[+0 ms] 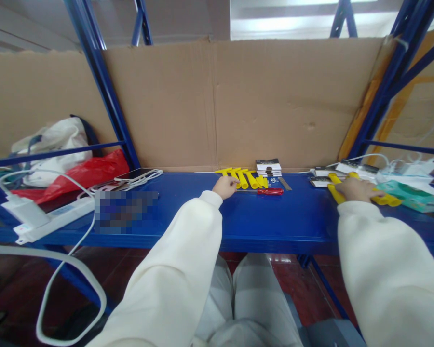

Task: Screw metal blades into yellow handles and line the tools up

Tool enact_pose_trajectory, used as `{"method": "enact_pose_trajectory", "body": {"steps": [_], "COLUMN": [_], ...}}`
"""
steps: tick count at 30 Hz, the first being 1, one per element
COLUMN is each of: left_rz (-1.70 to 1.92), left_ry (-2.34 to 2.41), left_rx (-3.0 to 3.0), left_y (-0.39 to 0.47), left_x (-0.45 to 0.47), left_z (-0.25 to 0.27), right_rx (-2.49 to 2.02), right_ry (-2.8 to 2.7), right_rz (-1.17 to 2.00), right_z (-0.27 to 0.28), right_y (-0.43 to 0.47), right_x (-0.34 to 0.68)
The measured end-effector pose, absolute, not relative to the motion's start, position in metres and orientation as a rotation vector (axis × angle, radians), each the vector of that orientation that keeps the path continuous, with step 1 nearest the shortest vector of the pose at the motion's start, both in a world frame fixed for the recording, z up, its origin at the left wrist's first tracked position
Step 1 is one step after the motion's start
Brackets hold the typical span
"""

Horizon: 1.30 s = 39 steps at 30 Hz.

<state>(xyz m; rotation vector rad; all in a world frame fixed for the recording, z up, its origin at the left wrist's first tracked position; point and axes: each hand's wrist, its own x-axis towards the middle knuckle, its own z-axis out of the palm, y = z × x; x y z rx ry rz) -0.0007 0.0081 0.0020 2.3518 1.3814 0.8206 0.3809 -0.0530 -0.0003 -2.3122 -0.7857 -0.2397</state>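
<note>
Observed left hand [224,188] with curled fingers at the near-left end of a row of yellow pieces [243,181], just beside the shaft of a red-handled screwdriver [270,191]; cannot tell whether gripping anything. Found right hand [357,189] over further yellow pieces [386,199] at the right, with fingers partly hidden; cannot confirm a grip. Noted stacked black-and-white packets [268,167] behind the screwdriver on the blue shelf [282,221].

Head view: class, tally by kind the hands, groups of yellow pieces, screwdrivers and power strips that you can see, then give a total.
Hands: 2 (left hand, right hand)
Groups of yellow pieces: 2 (left group, right group; single pieces overlap too much to count)
Red-handled screwdriver: 1
White power strip: 1
Total: 6
</note>
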Motion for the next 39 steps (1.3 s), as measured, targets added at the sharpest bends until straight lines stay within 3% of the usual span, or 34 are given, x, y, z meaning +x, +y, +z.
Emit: {"method": "enact_pose_trajectory", "body": {"steps": [3, 14, 25, 34, 39], "left_rz": [0.823, 0.856, 1.320, 1.538, 1.688], "left_ry": [1.381, 1.377, 1.330, 1.143, 0.947], "left_rx": [2.357, 2.391, 2.178, 1.834, 1.525], "left_y": [0.009, 0.011, 0.016, 0.036, 0.047], "left_x": [-0.001, -0.001, 0.005, 0.003, 0.007], "left_z": [0.001, 0.001, -0.004, -0.008, -0.012], "right_rx": [-2.396, -2.263, -1.730, -1.263, -1.195], "right_ry": [-0.691, -0.749, -1.322, -1.822, -1.993], "right_rz": [-0.117, -0.237, -0.407, -0.275, -0.361], "right_z": [0.014, 0.023, 0.050, 0.027, 0.003], "right_y": [-0.060, -0.060, -0.044, 0.003, 0.005], "right_x": [0.365, 0.353, 0.279, 0.197, 0.190]}}
